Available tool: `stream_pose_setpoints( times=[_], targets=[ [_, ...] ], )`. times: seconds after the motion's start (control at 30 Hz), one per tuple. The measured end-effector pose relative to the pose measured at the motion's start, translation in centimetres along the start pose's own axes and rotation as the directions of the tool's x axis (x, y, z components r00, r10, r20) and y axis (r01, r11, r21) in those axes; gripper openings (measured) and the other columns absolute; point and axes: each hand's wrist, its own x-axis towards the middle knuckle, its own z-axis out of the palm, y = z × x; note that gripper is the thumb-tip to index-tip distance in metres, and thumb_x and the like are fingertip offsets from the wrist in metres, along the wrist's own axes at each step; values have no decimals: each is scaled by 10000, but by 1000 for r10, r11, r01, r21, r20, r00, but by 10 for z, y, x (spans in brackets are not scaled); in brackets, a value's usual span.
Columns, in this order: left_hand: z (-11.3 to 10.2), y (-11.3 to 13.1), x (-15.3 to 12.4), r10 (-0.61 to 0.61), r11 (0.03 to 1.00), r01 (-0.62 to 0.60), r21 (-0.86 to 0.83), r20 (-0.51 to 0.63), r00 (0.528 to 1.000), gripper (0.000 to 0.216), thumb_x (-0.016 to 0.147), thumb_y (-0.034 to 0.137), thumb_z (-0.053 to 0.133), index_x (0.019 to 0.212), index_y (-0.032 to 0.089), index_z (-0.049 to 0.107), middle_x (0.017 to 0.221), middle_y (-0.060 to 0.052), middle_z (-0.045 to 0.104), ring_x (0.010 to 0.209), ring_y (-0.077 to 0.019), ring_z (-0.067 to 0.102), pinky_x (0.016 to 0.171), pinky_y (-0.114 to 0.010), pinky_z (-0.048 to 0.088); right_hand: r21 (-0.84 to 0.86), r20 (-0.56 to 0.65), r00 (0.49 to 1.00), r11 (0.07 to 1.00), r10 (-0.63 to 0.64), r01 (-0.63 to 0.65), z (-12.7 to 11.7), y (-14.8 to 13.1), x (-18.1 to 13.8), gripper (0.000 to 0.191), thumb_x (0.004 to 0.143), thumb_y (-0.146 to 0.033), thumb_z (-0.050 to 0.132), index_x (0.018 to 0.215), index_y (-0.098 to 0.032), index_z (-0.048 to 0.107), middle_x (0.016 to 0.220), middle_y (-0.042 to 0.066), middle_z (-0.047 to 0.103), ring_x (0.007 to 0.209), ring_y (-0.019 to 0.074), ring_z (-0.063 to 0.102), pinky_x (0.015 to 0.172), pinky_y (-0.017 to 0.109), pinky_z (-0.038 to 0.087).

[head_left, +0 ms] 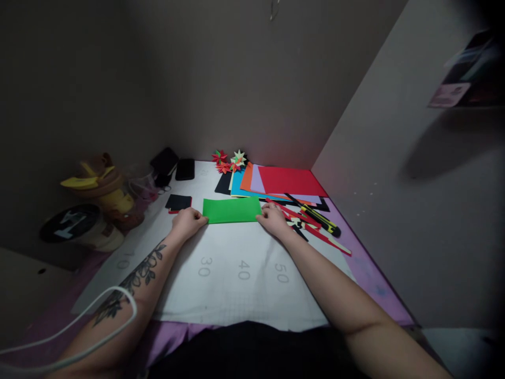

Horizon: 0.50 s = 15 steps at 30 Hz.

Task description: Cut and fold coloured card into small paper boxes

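A person has two bare hands out in front, with a green paper (232,210) between them. The left hand (187,221) pinches the paper near its low left corner, with thumb and fingers close together. The right hand (273,218) pinches the right end, near the low corner. The paper is longer from side to side than from top to bottom, and it is over a white mat (224,297). Big gray numbers on the mat are nearer to the person than the hands are.

Just past the left hand, a small pile of black squares (179,202) has a bit of red peeking out under it. Farther past that hand is a black phone (185,169). Well off to the left of the left hand are a yellow and brown cup (110,195) and a round thing with a black top (71,223) that has a white letter on it.

Just right of the right hand are thin paper scraps (335,245), mostly red, and a yellow and black cutter (321,220). Past the right hand, big colored sheets (294,180) overlap, with red on top. Spiky paper stars (236,160) sit past both hands, by the wall. A white cord (132,302) loops in front of the left arm.
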Motion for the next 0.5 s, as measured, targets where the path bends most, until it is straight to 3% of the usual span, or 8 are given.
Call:
stream_pose_setpoints(
  times=[0.5],
  targets=[
    [-1, -1, 0, 0, 1000, 0, -20, 2, 1000, 273, 687, 442, 584, 676, 189, 684, 692, -39, 686, 664, -190, 594, 521, -255, 320, -14, 11, 1000, 1000, 0, 1, -1, -2, 0, 237, 718, -283, 605, 528, -210, 484, 952, 64, 598, 958, 239, 502, 886, 388, 391]
  ],
)
